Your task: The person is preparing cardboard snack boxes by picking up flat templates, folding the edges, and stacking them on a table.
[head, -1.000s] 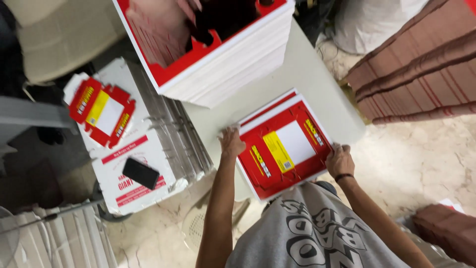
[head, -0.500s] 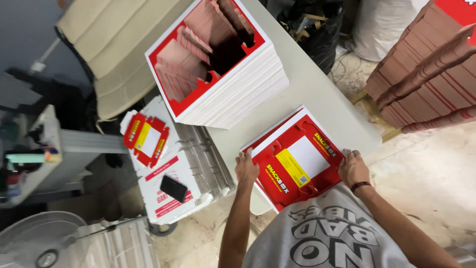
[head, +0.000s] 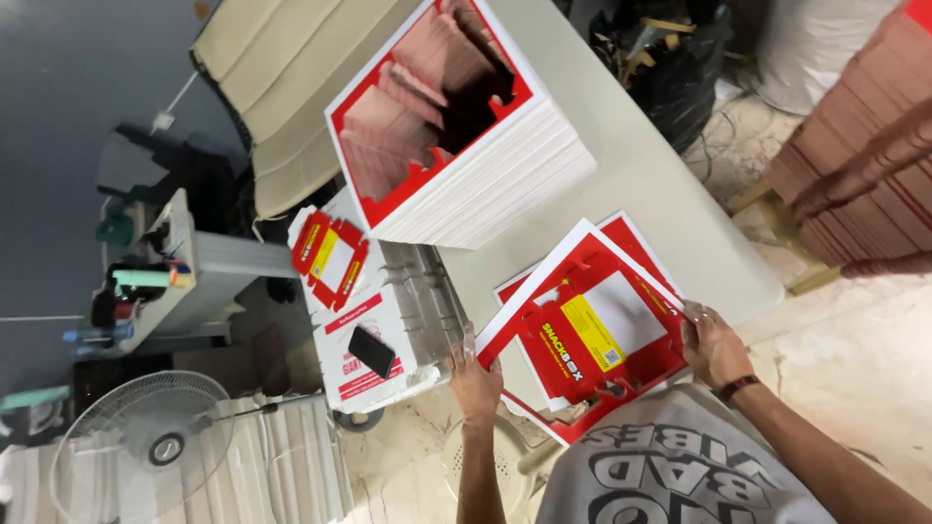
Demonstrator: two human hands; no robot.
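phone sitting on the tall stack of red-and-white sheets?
No, the black phone lies on the white box beside the table, left of the tall stack, which has nothing resting on top.

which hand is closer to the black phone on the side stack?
Left. The left hand grips the red and white sheet's edge, just beside the black phone. The right hand holds the sheet's far edge, farther away.

The printed card sheet (head: 582,335) looks like glossy red, white and yellow paperboard. Beyond it, the tall stack (head: 466,146) shows matt white cut edges under a shiny red top. Beneath the sheet, the table (head: 621,165) is smooth, dull, pale laminate or plastic.
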